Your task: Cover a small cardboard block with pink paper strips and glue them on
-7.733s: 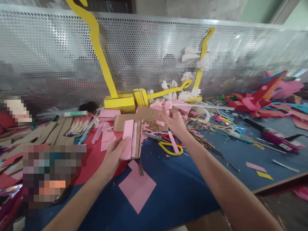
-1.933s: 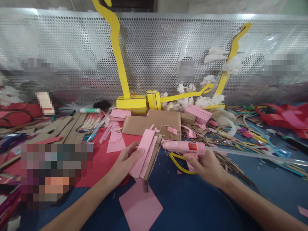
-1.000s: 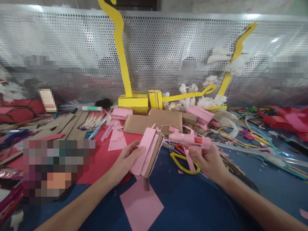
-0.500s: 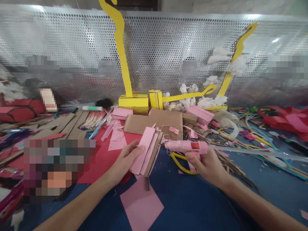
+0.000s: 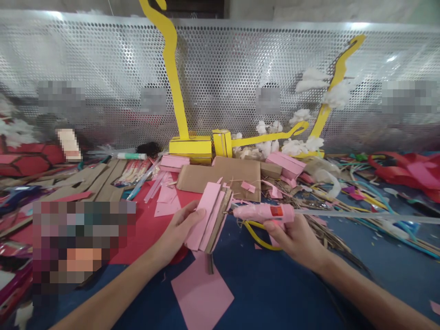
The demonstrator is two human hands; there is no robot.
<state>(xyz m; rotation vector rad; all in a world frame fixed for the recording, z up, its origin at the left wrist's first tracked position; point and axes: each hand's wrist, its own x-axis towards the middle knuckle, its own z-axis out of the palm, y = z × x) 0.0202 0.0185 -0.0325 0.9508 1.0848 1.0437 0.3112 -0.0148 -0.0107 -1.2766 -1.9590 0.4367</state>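
Observation:
My left hand (image 5: 187,224) is closed around a small cardboard box faced with pink paper (image 5: 203,219), thumb on its top. The box is tilted, and its bare brown cardboard side faces right. In my right hand (image 5: 302,240) is a pink hot glue gun (image 5: 263,213), its nozzle pointing left at that bare edge, touching or very close to it. A long clear glue stick (image 5: 347,213) runs out of the gun's back. Below the box, a pink paper sheet (image 5: 202,293) lies on the blue table (image 5: 268,288).
A brown cardboard piece (image 5: 237,176) and pink boxes (image 5: 285,164) lie behind my hands. Yellow cut-out stands (image 5: 190,147) lean toward a perforated metal panel (image 5: 220,68). Red paper (image 5: 137,238) and cardboard strips (image 5: 103,178) are at left; thin sticks (image 5: 340,247) lie at right.
The glue gun's nozzle has shifted slightly left and down along the box's bare edge. My left hand keeps the box in nearly the same place.

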